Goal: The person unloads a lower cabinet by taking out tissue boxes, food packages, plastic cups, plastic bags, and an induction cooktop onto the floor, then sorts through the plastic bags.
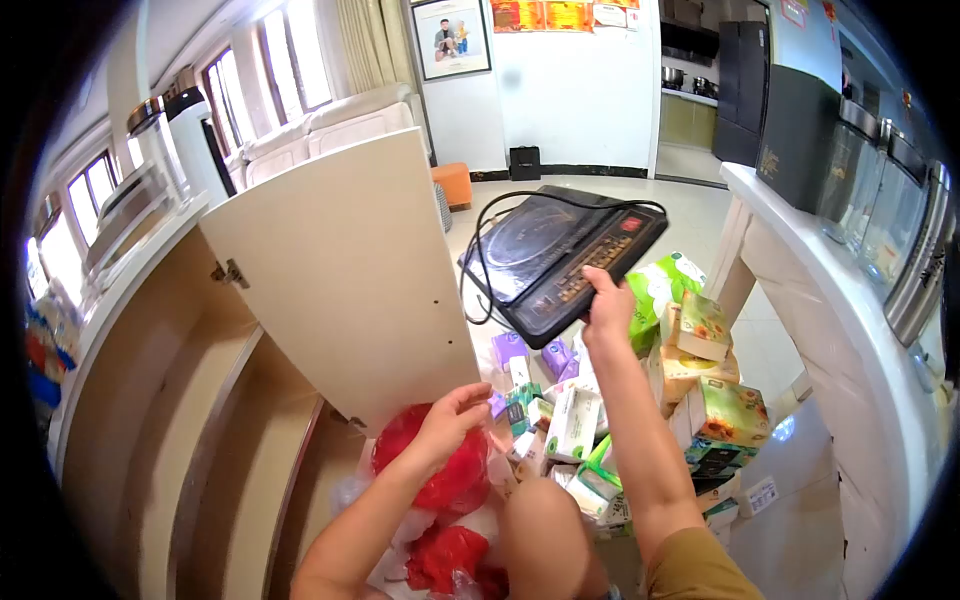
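A black induction cooker (565,255) is held up, tilted, by its control-panel edge in my right hand (607,305), with the thumb on top. Its black cord loops over the top and hangs at the left side. My left hand (453,420) is empty, fingers apart and slightly curled, above a red plastic basin (425,470). Beside that hand stands the open cream cabinet door (350,270). Below the cooker lies a pile of tissue packs and boxes (573,425) on the floor.
The open cabinet's shelves (235,440) are at the left. Red plastic bags (445,558) lie near my knee. Stacked tissue boxes (725,415) and a green pack (665,290) stand at the right, beside a white counter (800,270). An orange stool (453,185) is farther back.
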A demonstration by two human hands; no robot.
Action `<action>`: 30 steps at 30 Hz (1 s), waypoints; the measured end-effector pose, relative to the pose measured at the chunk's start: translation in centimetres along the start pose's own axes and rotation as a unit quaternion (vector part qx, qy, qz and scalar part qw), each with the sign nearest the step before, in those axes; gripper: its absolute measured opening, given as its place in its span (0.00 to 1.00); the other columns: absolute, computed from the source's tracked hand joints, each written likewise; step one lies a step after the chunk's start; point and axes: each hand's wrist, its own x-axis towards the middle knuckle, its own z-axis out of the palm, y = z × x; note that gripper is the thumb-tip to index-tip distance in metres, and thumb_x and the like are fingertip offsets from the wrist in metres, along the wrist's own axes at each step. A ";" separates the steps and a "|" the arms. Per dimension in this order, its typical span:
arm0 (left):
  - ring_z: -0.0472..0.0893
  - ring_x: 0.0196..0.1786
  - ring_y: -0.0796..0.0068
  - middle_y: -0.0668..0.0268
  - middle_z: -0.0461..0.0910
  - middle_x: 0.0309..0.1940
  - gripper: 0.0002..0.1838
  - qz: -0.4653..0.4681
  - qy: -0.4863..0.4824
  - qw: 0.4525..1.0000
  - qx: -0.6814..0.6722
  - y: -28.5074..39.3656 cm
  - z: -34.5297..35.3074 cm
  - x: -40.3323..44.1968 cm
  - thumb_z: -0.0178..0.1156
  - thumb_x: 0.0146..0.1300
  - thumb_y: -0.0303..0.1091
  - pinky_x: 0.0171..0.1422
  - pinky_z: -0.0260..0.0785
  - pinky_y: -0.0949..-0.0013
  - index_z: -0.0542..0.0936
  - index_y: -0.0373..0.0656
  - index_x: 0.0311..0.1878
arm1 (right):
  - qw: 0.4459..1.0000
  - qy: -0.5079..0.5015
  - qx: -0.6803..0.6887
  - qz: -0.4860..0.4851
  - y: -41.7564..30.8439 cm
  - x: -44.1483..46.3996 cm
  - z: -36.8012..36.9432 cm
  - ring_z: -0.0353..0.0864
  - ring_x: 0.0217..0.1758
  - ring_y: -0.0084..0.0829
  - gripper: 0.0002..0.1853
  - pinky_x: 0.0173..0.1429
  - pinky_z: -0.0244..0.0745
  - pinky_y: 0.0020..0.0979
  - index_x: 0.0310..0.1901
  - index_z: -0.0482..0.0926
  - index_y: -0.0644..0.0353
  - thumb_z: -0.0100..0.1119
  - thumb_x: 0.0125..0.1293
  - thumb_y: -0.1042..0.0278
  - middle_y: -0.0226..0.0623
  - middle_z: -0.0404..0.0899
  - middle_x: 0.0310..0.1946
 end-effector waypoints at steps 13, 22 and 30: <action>0.63 0.55 0.68 0.57 0.54 0.59 0.29 -0.095 0.083 0.987 -0.096 -8.3 1.3 10.5 0.47 0.54 0.26 0.54 0.60 0.71 0.51 0.36 0.60 | 0.982 -0.019 0.002 0.186 18.2 7.9 0.3 0.75 0.22 0.29 0.16 0.23 0.73 0.29 0.38 0.69 0.64 0.55 0.44 0.75 0.36 0.73 0.26; 0.64 0.46 0.71 0.59 0.48 0.61 0.32 -0.091 0.266 0.941 -0.190 -16.6 1.9 19.0 0.42 0.56 0.28 0.48 0.59 0.70 0.41 0.41 0.63 | 0.961 -0.049 -0.063 0.263 28.8 9.3 -0.9 0.75 0.21 0.28 0.16 0.21 0.72 0.30 0.39 0.69 0.65 0.54 0.45 0.75 0.37 0.74 0.26; 0.59 0.54 0.72 0.64 0.51 0.60 0.28 -0.092 0.316 0.898 -0.293 -20.9 0.8 19.9 0.37 0.59 0.33 0.53 0.57 0.66 0.44 0.43 0.63 | 0.936 -0.103 -0.207 0.267 37.5 9.0 -1.8 0.76 0.34 0.32 0.19 0.40 0.67 0.29 0.39 0.73 0.59 0.57 0.40 0.68 0.37 0.77 0.31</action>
